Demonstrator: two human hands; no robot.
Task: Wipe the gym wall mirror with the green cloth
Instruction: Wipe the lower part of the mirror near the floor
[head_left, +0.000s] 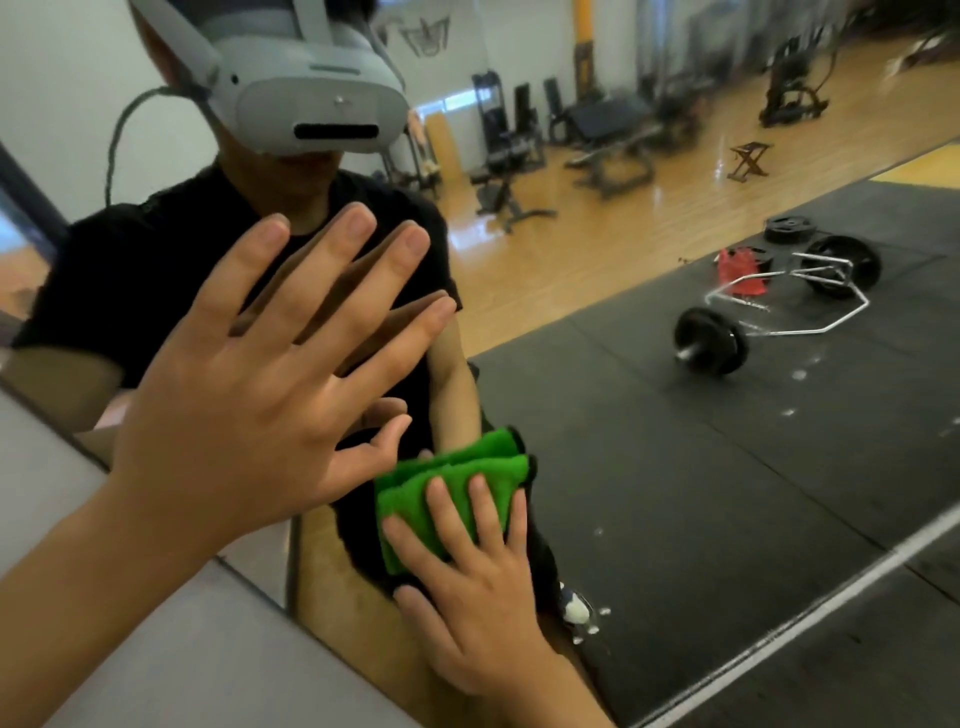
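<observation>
Green cloth (447, 493) first: it is folded into a thick pad and lies flat against the mirror (701, 493), low in the view at about 6 o'clock from centre. It looks soft, light and limp. A cloth like that will bunch or slide off the glass unless it is pinned, so the place to take it is broad and flat over the fold, not at a corner. The glass is hard, slick and breakable, so it wants firm, even pressure rather than a jab.

Right hand (467, 587) comes up from 6 o'clock and does just that. Its fingers (441, 514) are straight and a little spread, laid over the lower half of the pad and pressing it to the mirror. The thumb sits out at 8 o'clock of the cloth, possibly off the fabric; that edge is hard to read.

Left hand (260, 395) is at 10 o'clock of the cloth, wide open with its fingers fanned. Its fingertips meet their own reflection, so it is braced on the glass and holds nothing.

Out at 2 o'clock, the reflection shows a barbell (711, 343) on dark matting.
</observation>
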